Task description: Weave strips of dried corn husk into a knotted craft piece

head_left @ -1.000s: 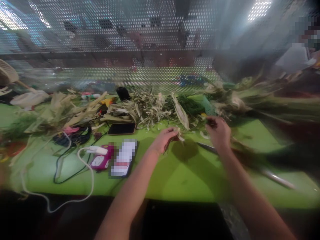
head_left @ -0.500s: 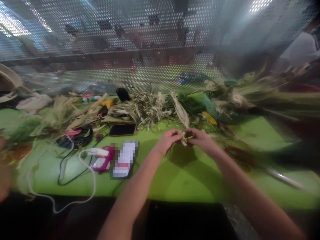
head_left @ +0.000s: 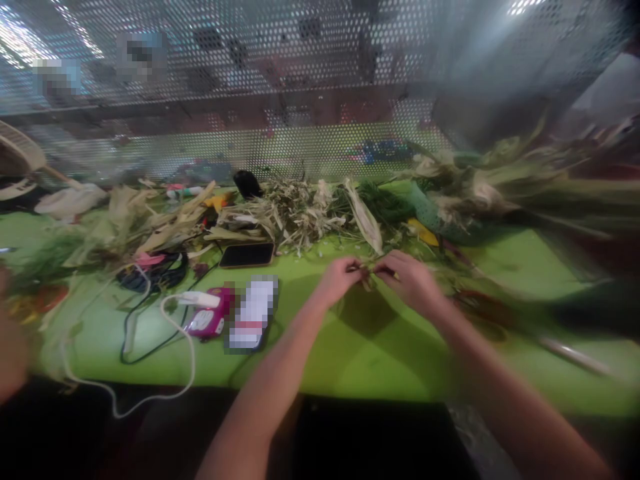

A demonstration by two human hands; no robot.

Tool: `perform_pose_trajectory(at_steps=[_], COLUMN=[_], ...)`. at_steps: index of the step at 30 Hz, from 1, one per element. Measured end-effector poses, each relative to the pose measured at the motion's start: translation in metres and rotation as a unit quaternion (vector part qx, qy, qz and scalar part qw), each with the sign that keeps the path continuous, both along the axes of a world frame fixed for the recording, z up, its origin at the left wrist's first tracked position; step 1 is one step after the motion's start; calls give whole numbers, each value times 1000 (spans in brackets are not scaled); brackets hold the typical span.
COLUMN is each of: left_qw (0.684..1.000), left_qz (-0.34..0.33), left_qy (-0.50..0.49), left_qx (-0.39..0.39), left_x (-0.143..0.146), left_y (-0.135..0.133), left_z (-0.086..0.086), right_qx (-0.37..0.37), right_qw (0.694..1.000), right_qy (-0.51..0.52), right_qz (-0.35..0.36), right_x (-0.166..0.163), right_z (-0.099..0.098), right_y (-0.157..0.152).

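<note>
Both my hands meet over the middle of the green table (head_left: 360,347). My left hand (head_left: 339,279) is closed in a pinch on a small piece of pale dried leaf (head_left: 369,275). My right hand (head_left: 411,280) is closed on the same piece from the other side. Just behind them lies a heap of dried leaves and husks (head_left: 300,213), with one long pale husk (head_left: 364,219) pointing toward my hands.
A dark phone (head_left: 247,255) lies left of my hands, with a pink device (head_left: 205,321), a white cable (head_left: 170,373) and black cords (head_left: 150,273) nearer the left. More husks and green stalks (head_left: 500,193) pile at the right. A perforated metal screen (head_left: 300,100) backs the table.
My right hand moved left from the pile at the right and joined my left hand on the leaf piece. The view shifted slightly.
</note>
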State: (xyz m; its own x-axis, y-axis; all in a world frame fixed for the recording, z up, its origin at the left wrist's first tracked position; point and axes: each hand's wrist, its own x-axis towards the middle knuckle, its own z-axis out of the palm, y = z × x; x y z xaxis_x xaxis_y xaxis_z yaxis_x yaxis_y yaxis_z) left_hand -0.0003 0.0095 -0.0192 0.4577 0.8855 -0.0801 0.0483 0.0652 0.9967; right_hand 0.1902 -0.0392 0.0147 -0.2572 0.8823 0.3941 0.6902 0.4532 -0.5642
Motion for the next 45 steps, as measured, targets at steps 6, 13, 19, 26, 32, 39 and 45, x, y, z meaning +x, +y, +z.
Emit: perform_pose_trajectory(at_steps=[6,13,19,26,32,39,45], left_qw=[996,987,988,986,999,987,991], left_qz=[-51,-154,-63,16,26,1,-128], left_qy=[67,33,-118,-142,-40,112,-14], left_qx=[30,-8,-71,-86,-9,119,26], left_x=[0,-5,-1,3,2,2,-2], left_y=[-3,-6,-6,-5,-5,-12,-8], left_z=[6,12,9,7,6,15,11], right_qx=[18,-46,-46,44,74,66,-22], right_qw=[1000,994,993,999,995,994,998], right_qy=[-4,95,105,8,-63,-77,64], right_qz=[16,12,-33,5,9,34,16], right_x=[2,6,4,-1,-1,-1,7], right_z=[2,-2,-8,-3,-5,-4,0], right_y=[1,6,6,-2,-2,-1,3])
